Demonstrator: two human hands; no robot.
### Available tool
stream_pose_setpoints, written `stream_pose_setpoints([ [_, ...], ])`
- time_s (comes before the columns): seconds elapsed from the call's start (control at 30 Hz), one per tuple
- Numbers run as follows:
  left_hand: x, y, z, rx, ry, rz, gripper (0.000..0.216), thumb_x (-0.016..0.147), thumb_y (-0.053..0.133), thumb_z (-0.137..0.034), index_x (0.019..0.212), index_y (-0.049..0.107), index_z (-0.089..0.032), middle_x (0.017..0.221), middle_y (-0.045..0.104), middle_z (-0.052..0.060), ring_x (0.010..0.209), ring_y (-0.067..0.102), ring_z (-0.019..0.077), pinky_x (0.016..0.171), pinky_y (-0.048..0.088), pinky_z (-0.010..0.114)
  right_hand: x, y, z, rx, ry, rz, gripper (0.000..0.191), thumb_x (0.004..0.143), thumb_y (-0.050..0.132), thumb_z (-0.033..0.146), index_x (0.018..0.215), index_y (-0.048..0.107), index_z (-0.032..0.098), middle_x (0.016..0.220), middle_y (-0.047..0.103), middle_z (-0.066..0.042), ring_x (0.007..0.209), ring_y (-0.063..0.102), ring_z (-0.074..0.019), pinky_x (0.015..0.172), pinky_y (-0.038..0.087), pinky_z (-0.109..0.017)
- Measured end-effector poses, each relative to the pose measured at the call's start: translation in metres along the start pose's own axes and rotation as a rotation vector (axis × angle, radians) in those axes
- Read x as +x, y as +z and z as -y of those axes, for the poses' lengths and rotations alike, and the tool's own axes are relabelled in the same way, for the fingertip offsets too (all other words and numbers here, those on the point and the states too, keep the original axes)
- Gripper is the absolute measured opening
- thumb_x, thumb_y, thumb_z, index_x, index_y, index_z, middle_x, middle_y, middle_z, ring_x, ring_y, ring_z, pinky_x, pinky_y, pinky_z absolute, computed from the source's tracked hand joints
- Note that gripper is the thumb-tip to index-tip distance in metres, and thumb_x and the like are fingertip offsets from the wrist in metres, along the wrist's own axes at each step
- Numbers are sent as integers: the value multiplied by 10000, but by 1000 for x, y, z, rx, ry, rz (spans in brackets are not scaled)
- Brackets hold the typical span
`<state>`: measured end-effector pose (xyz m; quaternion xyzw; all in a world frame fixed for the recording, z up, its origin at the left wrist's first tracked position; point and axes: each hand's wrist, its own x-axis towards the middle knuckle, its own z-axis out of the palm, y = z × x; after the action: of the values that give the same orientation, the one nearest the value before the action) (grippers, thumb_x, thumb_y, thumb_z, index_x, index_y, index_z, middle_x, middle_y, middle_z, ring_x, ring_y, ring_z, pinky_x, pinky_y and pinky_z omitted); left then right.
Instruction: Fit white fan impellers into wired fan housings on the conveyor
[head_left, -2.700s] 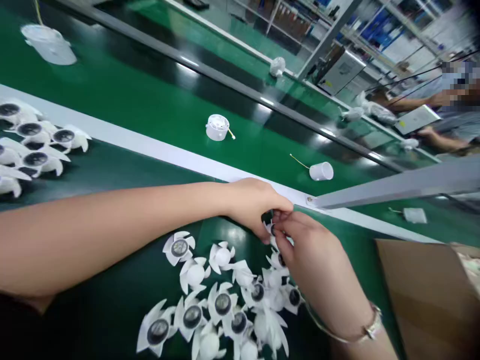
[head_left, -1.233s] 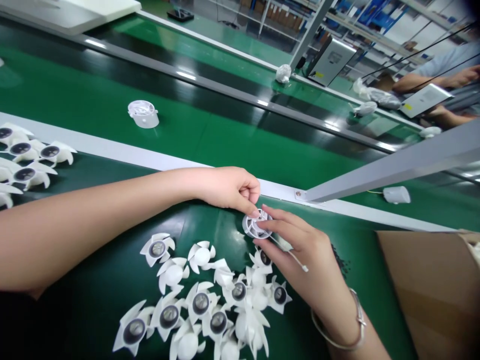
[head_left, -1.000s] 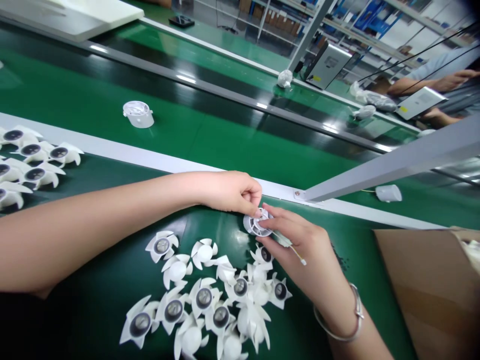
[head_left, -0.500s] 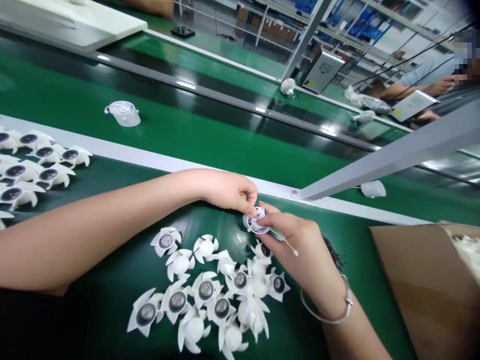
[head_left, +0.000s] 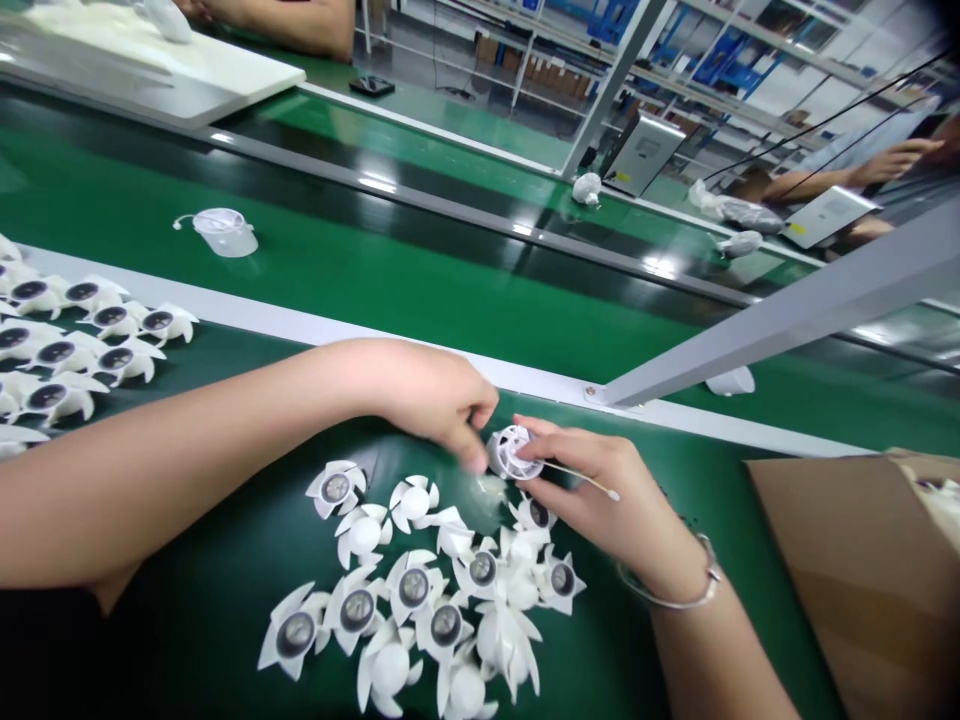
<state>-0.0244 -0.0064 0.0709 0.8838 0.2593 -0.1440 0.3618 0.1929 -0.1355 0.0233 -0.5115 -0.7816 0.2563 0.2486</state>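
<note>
My right hand (head_left: 600,480) is closed around a small white round fan housing (head_left: 514,453) with a spoked face and a thin wire (head_left: 581,475) ending in a small white plug. Just left of the housing is my left hand (head_left: 442,405), apart from it; its lowered fingertips are blurred, so whether they pinch anything cannot be made out. Below both hands, a loose group of white fan impellers (head_left: 413,587) lies on the green table, some with their grey-rimmed hubs facing up and others with smooth domes up.
More impellers (head_left: 56,352) stand in rows at the left. A cardboard box (head_left: 840,560) is at the right. Beyond the white rail, white housings (head_left: 225,232) sit on the green conveyor (head_left: 375,270). A slanted metal post (head_left: 750,310) rises near my right hand. Across the line, other people's arms (head_left: 300,25) show.
My left hand has moved away from the housing, to the left and down. The housing has turned in my right hand, its wire now pointing right. On the conveyor, the housings have shifted left.
</note>
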Motion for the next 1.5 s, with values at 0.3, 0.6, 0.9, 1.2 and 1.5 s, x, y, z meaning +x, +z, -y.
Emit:
stream_pose_setpoints([
  [0.3,-11,20,-29,231,-42,115,464,473,797,-63,888,733,-259,698,628,-21,494,443,121,554,333,272,-15,-29,-25,-456,323,-276,658,864,609,287,1478,400,177,1152,705,-123,917,706,-260,754,597,-404],
  [0.6,7,19,-1,69,337,-68,203,656,696,-117,805,675,-252,864,655,-11,741,568,168,540,289,285,-47,-29,-17,-468,416,82,519,801,502,219,1318,536,226,761,719,-6,592,675,-208,527,526,-319],
  [0.9,32,34,2,304,494,-349,129,814,586,-119,875,619,-227,969,633,20,877,578,182,608,327,302,-39,-8,13,-870,308,40,422,798,459,135,1197,595,156,556,608,-23,420,541,-205,386,321,-303],
  [1.2,35,36,10,152,593,-247,507,697,834,-478,1096,635,-236,1074,646,31,899,611,185,640,390,279,-27,-1,15,-835,359,-24,260,801,511,127,1044,576,194,624,617,-14,501,586,-205,435,361,-294],
  [1.5,42,39,18,69,578,-290,296,733,795,-348,990,697,-238,964,702,-12,883,645,168,657,416,256,-8,10,26,-115,239,-202,313,802,618,164,1070,479,250,780,672,69,612,579,-79,610,496,-186],
])
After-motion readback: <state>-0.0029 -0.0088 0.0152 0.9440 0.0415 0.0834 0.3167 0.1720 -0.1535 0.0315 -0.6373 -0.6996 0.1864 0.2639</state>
